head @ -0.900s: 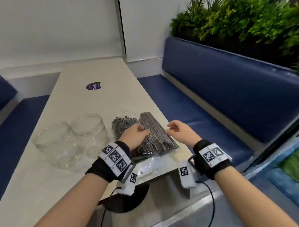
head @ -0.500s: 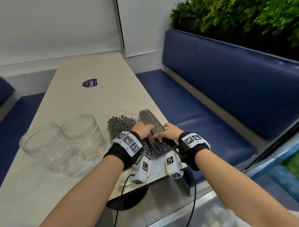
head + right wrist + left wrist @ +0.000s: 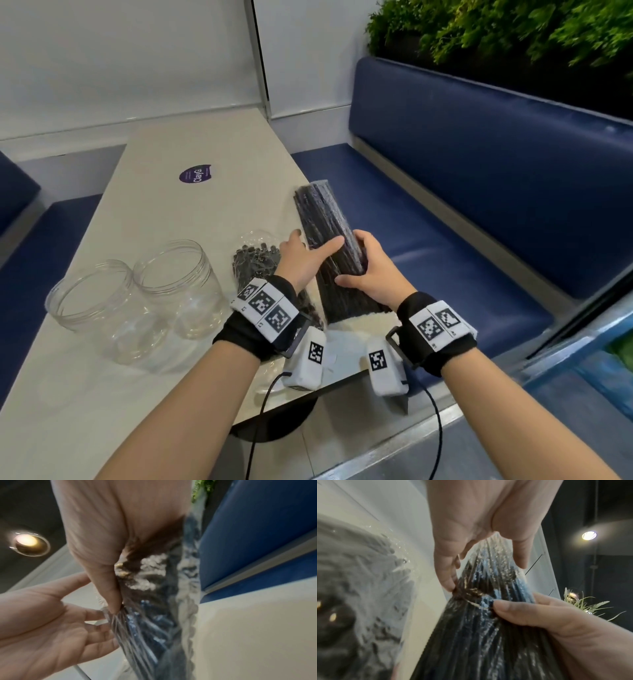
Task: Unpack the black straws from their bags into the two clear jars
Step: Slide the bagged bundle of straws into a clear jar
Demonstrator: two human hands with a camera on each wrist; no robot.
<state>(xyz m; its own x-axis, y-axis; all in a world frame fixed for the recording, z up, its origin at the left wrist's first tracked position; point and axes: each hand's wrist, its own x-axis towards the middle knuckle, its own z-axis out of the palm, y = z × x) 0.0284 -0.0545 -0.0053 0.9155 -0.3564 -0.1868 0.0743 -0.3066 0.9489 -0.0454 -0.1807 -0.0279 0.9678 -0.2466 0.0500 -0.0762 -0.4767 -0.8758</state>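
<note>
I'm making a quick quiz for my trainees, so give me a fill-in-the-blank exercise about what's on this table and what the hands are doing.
1. Both hands hold one bag of black straws, lifted off the ____.
2. The second bag of straws lies beside the jar on the ____ hand's side.
3. The two clear jars, including the nearer jar, hold ____ straws.
4. The sticker on the table is ____ in colour.

Missing words: table; left; no; purple
</note>
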